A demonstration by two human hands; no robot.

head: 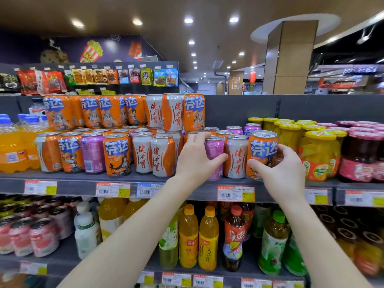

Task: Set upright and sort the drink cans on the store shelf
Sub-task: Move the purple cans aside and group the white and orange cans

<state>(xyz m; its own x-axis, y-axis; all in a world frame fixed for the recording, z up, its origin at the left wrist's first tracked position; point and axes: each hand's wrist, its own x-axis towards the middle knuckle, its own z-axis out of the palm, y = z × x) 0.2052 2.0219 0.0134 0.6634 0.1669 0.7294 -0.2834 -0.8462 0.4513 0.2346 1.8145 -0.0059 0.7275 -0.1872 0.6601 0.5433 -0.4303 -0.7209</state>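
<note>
Mixed drink cans stand upright on the dark shelf (83,179): orange ones, white-and-orange ones and purple ones, with a second tier stacked at the back left. My left hand (195,161) wraps a purple can (214,150) near the shelf's front, thumb across its face. My right hand (284,171) grips an orange can (262,150) from its right side, thumb on the lower front. A white-and-orange can (235,156) stands between those two cans.
Jars of yellow fruit (321,154) and dark red preserve (361,159) stand right beside the orange can. Orange soda bottles (12,148) fill the shelf's left end. Bottled drinks (207,238) line the shelf below. Price tags (235,193) run along the shelf edge.
</note>
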